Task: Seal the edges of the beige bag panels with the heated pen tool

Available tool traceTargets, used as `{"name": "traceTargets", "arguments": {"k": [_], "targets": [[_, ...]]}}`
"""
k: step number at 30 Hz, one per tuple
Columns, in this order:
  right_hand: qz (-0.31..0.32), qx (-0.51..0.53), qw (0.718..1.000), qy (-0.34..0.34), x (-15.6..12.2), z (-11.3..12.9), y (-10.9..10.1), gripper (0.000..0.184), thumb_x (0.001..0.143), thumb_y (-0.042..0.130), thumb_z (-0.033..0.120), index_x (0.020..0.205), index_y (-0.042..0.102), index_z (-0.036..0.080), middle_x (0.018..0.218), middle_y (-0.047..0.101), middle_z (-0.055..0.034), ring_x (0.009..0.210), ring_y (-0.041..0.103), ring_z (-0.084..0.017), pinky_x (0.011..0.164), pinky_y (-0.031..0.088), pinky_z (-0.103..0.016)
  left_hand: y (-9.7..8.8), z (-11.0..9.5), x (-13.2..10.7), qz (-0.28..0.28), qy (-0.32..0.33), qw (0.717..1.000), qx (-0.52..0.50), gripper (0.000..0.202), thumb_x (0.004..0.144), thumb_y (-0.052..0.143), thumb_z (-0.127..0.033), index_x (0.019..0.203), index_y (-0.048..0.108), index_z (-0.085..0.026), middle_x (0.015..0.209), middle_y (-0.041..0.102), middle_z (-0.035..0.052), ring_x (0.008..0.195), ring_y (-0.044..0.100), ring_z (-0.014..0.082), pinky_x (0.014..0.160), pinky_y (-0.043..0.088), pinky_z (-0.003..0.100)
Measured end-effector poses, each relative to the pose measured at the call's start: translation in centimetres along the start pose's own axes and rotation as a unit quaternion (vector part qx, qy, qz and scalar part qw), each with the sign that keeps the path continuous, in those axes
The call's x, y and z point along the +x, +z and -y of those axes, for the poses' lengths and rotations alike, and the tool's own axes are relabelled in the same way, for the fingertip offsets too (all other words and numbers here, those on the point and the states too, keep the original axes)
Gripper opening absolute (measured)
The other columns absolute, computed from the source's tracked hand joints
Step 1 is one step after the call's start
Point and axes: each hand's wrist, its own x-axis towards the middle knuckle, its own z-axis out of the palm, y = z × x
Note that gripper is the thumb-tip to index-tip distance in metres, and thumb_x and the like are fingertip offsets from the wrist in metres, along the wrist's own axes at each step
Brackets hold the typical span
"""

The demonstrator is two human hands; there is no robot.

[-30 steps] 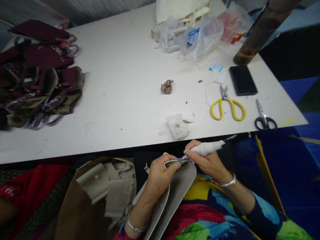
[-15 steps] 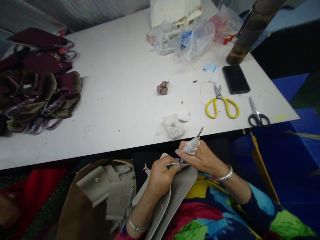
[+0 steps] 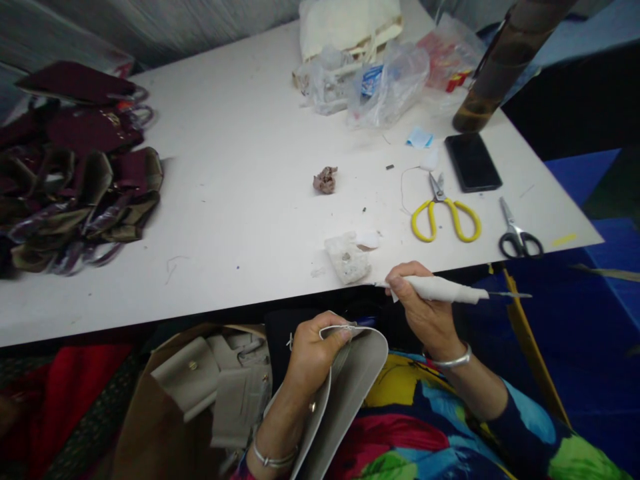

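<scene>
My left hand (image 3: 313, 350) pinches the upper edge of a grey leather-like bag piece (image 3: 357, 380), whose two panels gape apart below the fingers. A gold snap shows on the nearer panel. In my right hand (image 3: 425, 317) is a slim tool with a white-wrapped handle (image 3: 443, 289), held like a pen and nearly level. A thin metal rod sticks out of its right end. Its narrow tip points left, close to a crumpled whitish wad (image 3: 349, 259) at the table's front edge; whether they touch I cannot tell.
Yellow-handled scissors (image 3: 445, 217), black-handled scissors (image 3: 519, 233), a phone (image 3: 473, 161) and a dark bottle (image 3: 493, 80) stand or lie at the right. Maroon bags (image 3: 90, 133) pile up at the left. Grey bag pieces (image 3: 193, 373) fill a cardboard box (image 3: 137, 427) below the table.
My right hand has drawn the tool away from the bag piece, up and to the right, and turned it nearly level. My left hand keeps its hold on the edge.
</scene>
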Motion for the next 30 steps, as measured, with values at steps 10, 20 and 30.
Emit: {"name": "traceTargets", "arguments": {"k": [10, 20, 30], "targets": [[0.004, -0.096, 0.994, -0.059, 2.2, 0.8, 0.6, 0.023, 0.104, 0.067, 0.039, 0.091, 0.068, 0.02, 0.085, 0.065, -0.0015, 0.077, 0.059, -0.018, 0.076, 0.048, -0.03, -1.1, 0.5, 0.6, -0.022, -0.051, 0.988, -0.141, 0.025, 0.064, 0.089, -0.034, 0.075, 0.076, -0.015, 0.071, 0.07, 0.0036, 0.065, 0.06, 0.0166, 0.068, 0.047, 0.028], [0.03, -0.14, 0.987, -0.078, 2.8, 0.6, 1.3, 0.018, 0.104, 0.067, 0.038, 0.095, 0.067, 0.022, 0.091, 0.069, -0.0037, 0.084, 0.065, -0.022, 0.084, 0.05, -0.034, -1.7, 1.1, 0.6, -0.031, -0.066, 0.983, -0.167, 0.031, 0.061, 0.094, -0.035, 0.079, 0.079, -0.014, 0.074, 0.073, 0.0047, 0.065, 0.062, 0.0159, 0.067, 0.049, 0.027], [0.025, -0.15, 0.98, -0.126, 2.1, 1.1, 0.7, 0.016, 0.104, 0.068, 0.035, 0.096, 0.068, 0.022, 0.09, 0.068, -0.0036, 0.083, 0.064, -0.021, 0.08, 0.049, -0.033, -1.9, 0.8, 0.3, -0.027, -0.057, 0.987, -0.15, 0.028, 0.063, 0.092, -0.033, 0.079, 0.079, -0.014, 0.074, 0.073, 0.0039, 0.067, 0.062, 0.0153, 0.071, 0.049, 0.026]]}}
